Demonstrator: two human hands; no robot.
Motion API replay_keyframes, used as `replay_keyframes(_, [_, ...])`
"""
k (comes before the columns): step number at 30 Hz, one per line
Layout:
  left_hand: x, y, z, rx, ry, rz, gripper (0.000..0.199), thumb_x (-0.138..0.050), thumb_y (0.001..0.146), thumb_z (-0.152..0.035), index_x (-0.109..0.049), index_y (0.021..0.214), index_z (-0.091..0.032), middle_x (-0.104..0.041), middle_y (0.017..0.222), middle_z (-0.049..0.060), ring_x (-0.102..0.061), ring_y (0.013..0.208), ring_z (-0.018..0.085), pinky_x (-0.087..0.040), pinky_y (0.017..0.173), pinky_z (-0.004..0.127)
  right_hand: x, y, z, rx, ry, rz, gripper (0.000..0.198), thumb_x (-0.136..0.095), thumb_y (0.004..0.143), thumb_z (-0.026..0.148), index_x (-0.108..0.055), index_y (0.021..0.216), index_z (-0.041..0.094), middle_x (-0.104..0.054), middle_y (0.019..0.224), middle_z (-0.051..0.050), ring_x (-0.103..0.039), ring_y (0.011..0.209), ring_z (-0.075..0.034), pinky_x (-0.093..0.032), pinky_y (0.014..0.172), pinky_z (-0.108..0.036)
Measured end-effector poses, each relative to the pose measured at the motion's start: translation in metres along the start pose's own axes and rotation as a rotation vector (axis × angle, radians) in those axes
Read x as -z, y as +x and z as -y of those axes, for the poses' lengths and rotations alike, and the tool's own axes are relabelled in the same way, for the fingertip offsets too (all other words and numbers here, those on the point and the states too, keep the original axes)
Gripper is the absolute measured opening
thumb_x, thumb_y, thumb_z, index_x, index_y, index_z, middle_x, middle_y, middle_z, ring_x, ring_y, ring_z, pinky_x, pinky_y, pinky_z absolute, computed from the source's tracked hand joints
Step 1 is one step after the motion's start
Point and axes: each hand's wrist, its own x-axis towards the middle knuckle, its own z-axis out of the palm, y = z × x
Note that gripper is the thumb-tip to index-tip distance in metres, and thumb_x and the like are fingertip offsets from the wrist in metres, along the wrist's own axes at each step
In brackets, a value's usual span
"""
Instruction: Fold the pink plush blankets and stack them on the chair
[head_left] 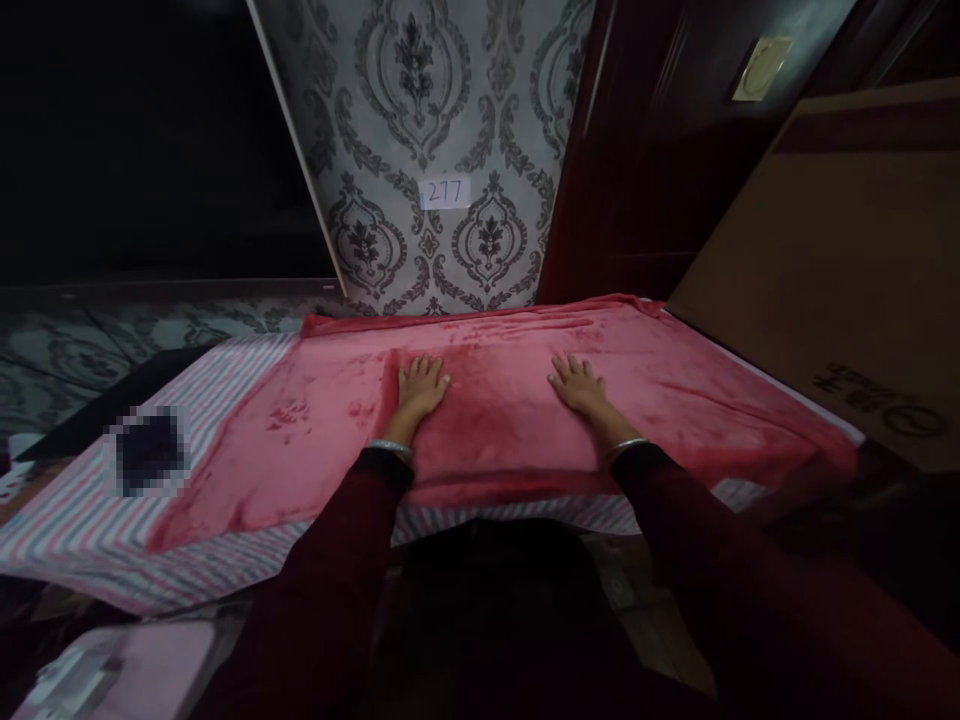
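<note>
A plush pink-red blanket (495, 410) lies spread over a table, with a raised, doubled layer in its middle. My left hand (421, 385) rests flat on the left part of that layer, fingers stretched out. On the right part lies my right hand (579, 384), palm down with its fingers spread. Neither hand grips anything. Darker brushed marks show in the pile on the left and at the back. The blanket's front edge hangs slightly over the table's near side.
A striped cloth (247, 365) covers the table beneath the blanket. On its left sits a dark, pixelated object (150, 450). A large cardboard box (847, 260) stands at the right. Behind are patterned wallpaper (450, 110) with a "277" label (445, 192) and a dark screen (150, 140).
</note>
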Motion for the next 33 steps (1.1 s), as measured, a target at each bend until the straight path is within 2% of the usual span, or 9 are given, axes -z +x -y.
replay_keyframes(2, [0.010,-0.005,-0.004,0.012,-0.020,0.028,0.062,-0.031,0.104,-0.041,-0.032,0.161,-0.017,-0.025,0.169,0.012,-0.020,0.158,0.028,-0.017,0.128,0.056,0.009,-0.011,0.014,0.049,-0.014,-0.064,0.056,-0.029,0.105,0.040,-0.041,0.157,0.022,-0.020,0.171,-0.012,-0.019,0.156,-0.036,-0.025,0.118,-0.065])
replay_keyframes(5, [0.015,-0.028,-0.018,-0.041,-0.014,-0.054,0.061,-0.036,0.102,-0.037,-0.035,0.159,-0.014,-0.030,0.167,0.015,-0.023,0.157,0.029,-0.016,0.128,0.057,0.007,-0.042,0.053,0.247,-0.007,-0.172,0.054,-0.028,0.104,0.030,-0.049,0.151,0.014,-0.033,0.166,-0.017,-0.028,0.153,-0.031,-0.026,0.121,-0.057])
replay_keyframes(8, [0.001,-0.061,-0.036,-0.183,0.018,-0.102,0.059,-0.038,0.101,-0.031,-0.038,0.158,-0.016,-0.032,0.167,0.013,-0.025,0.156,0.028,-0.018,0.128,0.055,-0.015,-0.077,0.094,0.441,0.019,-0.126,0.054,-0.031,0.103,0.027,-0.048,0.152,0.013,-0.041,0.162,-0.015,-0.034,0.151,-0.028,-0.025,0.122,-0.051])
replay_keyframes(11, [-0.020,-0.084,-0.045,-0.239,0.058,-0.062,0.057,-0.034,0.102,-0.031,-0.040,0.157,-0.019,-0.032,0.167,0.011,-0.026,0.156,0.028,-0.020,0.126,0.059,-0.037,-0.099,0.113,0.480,0.025,-0.108,0.055,-0.033,0.103,0.029,-0.045,0.155,0.016,-0.036,0.166,-0.010,-0.029,0.154,-0.028,-0.022,0.124,-0.052])
replay_keyframes(17, [-0.023,-0.094,-0.028,-0.222,0.084,-0.080,0.057,-0.033,0.104,-0.038,-0.039,0.158,-0.021,-0.031,0.168,0.009,-0.026,0.156,0.027,-0.022,0.126,0.057,-0.039,-0.093,0.065,0.389,-0.041,-0.132,0.055,-0.035,0.104,0.038,-0.046,0.155,0.019,-0.037,0.165,-0.009,-0.029,0.154,-0.029,-0.024,0.123,-0.053])
replay_keyframes(22, [-0.015,-0.114,0.023,-0.039,0.154,-0.126,0.061,-0.036,0.103,-0.042,-0.040,0.158,-0.017,-0.031,0.167,0.014,-0.026,0.155,0.033,-0.024,0.123,0.064,-0.040,-0.090,0.004,0.212,-0.101,-0.224,0.056,-0.033,0.104,0.037,-0.045,0.155,0.017,-0.037,0.165,-0.010,-0.029,0.154,-0.030,-0.027,0.121,-0.057])
replay_keyframes(27, [-0.010,-0.133,0.071,0.068,0.143,-0.084,0.057,-0.033,0.103,-0.037,-0.043,0.156,-0.018,-0.034,0.165,0.014,-0.027,0.155,0.033,-0.028,0.121,0.065,-0.040,-0.088,-0.032,0.201,-0.049,-0.216,0.054,-0.034,0.104,0.037,-0.049,0.152,0.021,-0.042,0.163,-0.008,-0.033,0.152,-0.031,-0.035,0.116,-0.060])
replay_keyframes(30, [0.008,-0.119,0.081,0.068,0.144,-0.115,0.056,-0.037,0.102,-0.038,-0.046,0.154,-0.020,-0.034,0.165,0.013,-0.027,0.155,0.034,-0.030,0.121,0.063,-0.021,-0.071,-0.034,0.231,-0.005,-0.237,0.049,-0.032,0.104,0.035,-0.062,0.141,0.023,-0.053,0.155,-0.009,-0.040,0.148,-0.032,-0.038,0.114,-0.059])
replay_keyframes(33, [0.033,-0.078,0.062,0.002,0.127,-0.153,0.058,-0.034,0.103,-0.034,-0.039,0.157,-0.016,-0.028,0.168,0.015,-0.025,0.156,0.030,-0.028,0.123,0.058,0.008,-0.044,-0.001,0.315,0.015,-0.281,0.049,-0.032,0.105,0.032,-0.063,0.140,0.021,-0.055,0.153,-0.011,-0.040,0.148,-0.032,-0.035,0.117,-0.056])
